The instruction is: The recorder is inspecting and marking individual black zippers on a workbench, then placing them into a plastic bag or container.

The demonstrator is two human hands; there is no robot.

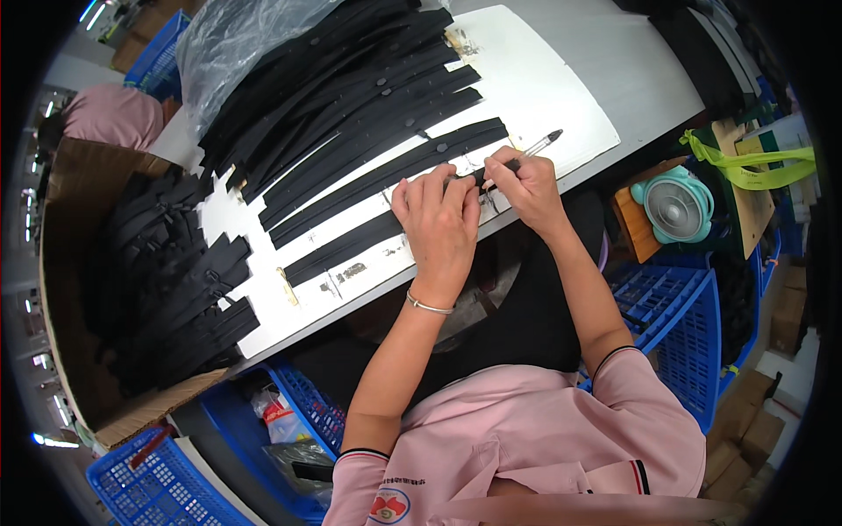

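Observation:
A clear-barrelled pen (545, 142) with a dark end slants through the fingers of my right hand (529, 195), which is closed on it. Its lower end meets the right part of the nearest black fabric strip (346, 250). My left hand (436, 223) lies over that same strip, fingers curled and pressing it onto a white board (561, 79); the fingertips hide part of it. Farther back on the board, more black strips (386, 158) lie side by side, several bearing small round dark pieces.
At the left stands a cardboard box (66, 263) with a heap of black strips. Clear plastic (237, 53) covers the back left. A small teal fan (675, 206) is at the right. Blue baskets (688, 351) stand below the table. Another person's pink sleeve (114, 114) shows far left.

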